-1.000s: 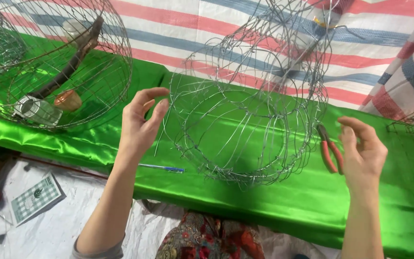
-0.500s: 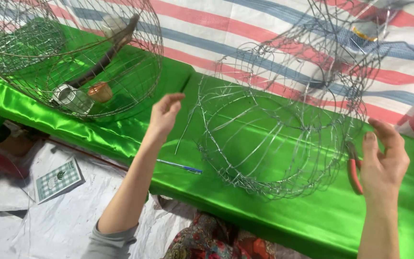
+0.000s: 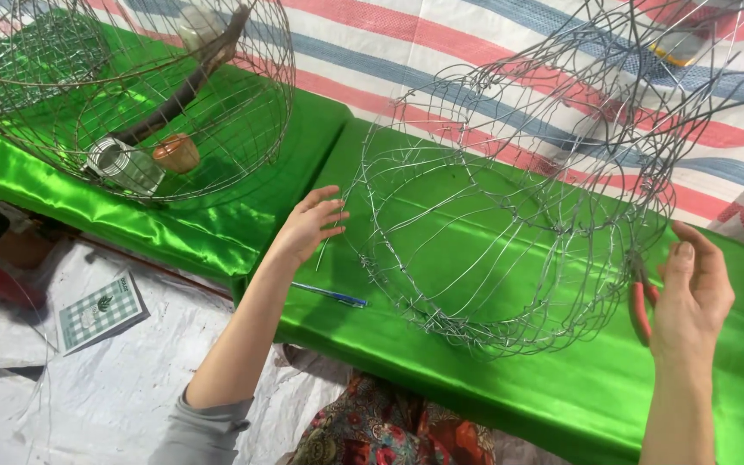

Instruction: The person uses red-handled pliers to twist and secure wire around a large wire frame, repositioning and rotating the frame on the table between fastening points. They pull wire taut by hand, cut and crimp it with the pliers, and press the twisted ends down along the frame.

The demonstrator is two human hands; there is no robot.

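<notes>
A bench draped in green satin point(image 3: 492, 387) carries a wire frame point(image 3: 510, 232) at centre, a finished wire cage point(image 3: 131, 95) at ten o'clock, a blue pen point(image 3: 331, 296) at seven o'clock, and red-handled pliers point(image 3: 641, 312) at three o'clock.

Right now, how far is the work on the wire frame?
Done: one round wire cage stands complete-looking on the green cloth. In hand: the left hand and right hand, with red-handled pliers, hold the open wire frame. Left: loose wire ends stick out at its top.
</notes>
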